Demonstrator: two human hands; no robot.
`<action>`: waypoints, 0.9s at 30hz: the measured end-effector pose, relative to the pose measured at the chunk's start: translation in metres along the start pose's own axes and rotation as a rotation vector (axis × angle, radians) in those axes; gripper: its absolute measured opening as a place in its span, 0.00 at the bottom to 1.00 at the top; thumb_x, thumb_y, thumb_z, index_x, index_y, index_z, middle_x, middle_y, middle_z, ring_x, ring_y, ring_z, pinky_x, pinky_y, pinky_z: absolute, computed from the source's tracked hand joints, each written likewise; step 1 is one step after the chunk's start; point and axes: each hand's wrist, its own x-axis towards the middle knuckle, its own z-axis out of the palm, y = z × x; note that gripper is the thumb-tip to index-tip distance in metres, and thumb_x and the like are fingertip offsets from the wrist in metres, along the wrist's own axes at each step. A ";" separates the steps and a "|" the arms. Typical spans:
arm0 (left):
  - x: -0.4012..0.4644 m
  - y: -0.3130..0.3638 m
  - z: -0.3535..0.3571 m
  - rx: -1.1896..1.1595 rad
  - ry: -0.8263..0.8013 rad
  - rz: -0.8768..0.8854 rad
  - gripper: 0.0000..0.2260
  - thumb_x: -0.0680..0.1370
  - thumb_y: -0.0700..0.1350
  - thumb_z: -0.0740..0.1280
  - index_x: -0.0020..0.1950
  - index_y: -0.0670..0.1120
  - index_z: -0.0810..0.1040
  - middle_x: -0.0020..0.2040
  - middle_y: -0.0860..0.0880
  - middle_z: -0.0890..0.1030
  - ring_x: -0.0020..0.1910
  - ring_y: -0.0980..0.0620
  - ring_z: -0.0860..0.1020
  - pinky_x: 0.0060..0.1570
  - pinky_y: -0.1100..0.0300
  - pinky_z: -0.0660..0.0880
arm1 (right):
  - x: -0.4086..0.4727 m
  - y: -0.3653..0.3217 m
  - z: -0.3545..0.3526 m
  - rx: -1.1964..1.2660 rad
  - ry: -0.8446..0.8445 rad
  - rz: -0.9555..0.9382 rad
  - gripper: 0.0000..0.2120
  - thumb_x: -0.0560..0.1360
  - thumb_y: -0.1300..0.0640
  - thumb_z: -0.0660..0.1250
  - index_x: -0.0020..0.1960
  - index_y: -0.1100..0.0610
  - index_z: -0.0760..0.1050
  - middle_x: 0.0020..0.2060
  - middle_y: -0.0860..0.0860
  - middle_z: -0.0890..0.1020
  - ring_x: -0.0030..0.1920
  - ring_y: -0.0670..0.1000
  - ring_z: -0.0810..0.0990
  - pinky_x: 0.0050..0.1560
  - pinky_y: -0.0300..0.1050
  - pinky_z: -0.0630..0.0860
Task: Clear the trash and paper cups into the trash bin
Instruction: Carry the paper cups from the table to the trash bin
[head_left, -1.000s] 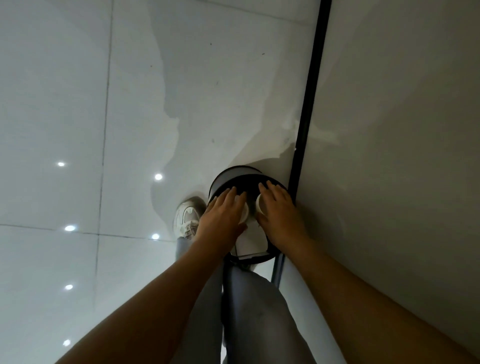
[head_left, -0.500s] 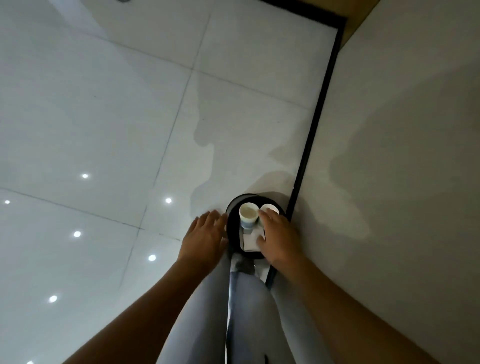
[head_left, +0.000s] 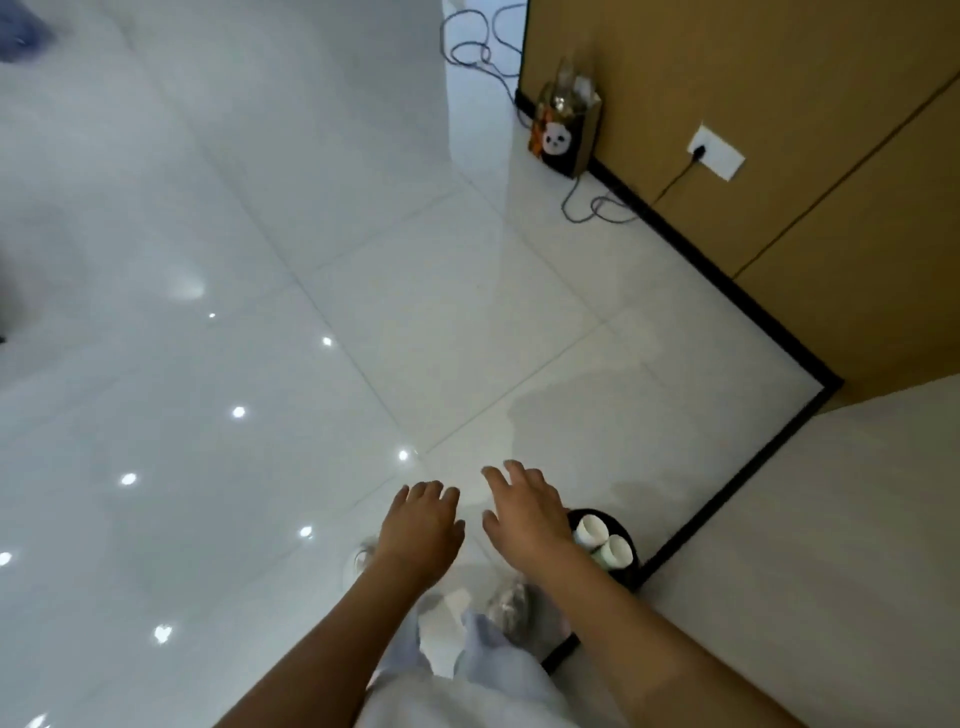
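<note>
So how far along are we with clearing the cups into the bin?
Looks done: two paper cups sit inside the black trash bin by the wall. In hand: nothing; the left hand and right hand are open and empty above the floor. Left: I can't tell, as no other trash or cups show in this view.

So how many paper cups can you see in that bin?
2. One paper cup lies nearer the right hand; the other cup sits beside it, both in the black trash bin. The hand may hide more.
</note>
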 end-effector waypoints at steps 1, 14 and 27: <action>-0.011 -0.019 -0.003 -0.023 0.027 -0.040 0.20 0.81 0.53 0.55 0.71 0.47 0.65 0.70 0.48 0.70 0.69 0.49 0.67 0.72 0.55 0.58 | 0.004 -0.021 -0.002 -0.028 -0.011 -0.031 0.24 0.80 0.52 0.59 0.75 0.51 0.58 0.73 0.53 0.63 0.69 0.56 0.65 0.67 0.51 0.66; -0.182 -0.334 0.004 -0.294 0.153 -0.528 0.19 0.81 0.51 0.55 0.69 0.47 0.68 0.66 0.48 0.72 0.65 0.49 0.70 0.66 0.57 0.64 | 0.055 -0.369 0.057 -0.328 -0.152 -0.468 0.25 0.80 0.52 0.58 0.75 0.51 0.58 0.72 0.54 0.64 0.69 0.57 0.65 0.67 0.51 0.65; -0.278 -0.546 0.001 -0.517 0.237 -0.867 0.19 0.81 0.50 0.56 0.70 0.45 0.67 0.65 0.47 0.73 0.64 0.48 0.71 0.63 0.56 0.67 | 0.108 -0.637 0.111 -0.524 -0.250 -0.823 0.25 0.80 0.50 0.59 0.75 0.51 0.59 0.71 0.53 0.65 0.67 0.56 0.67 0.64 0.49 0.68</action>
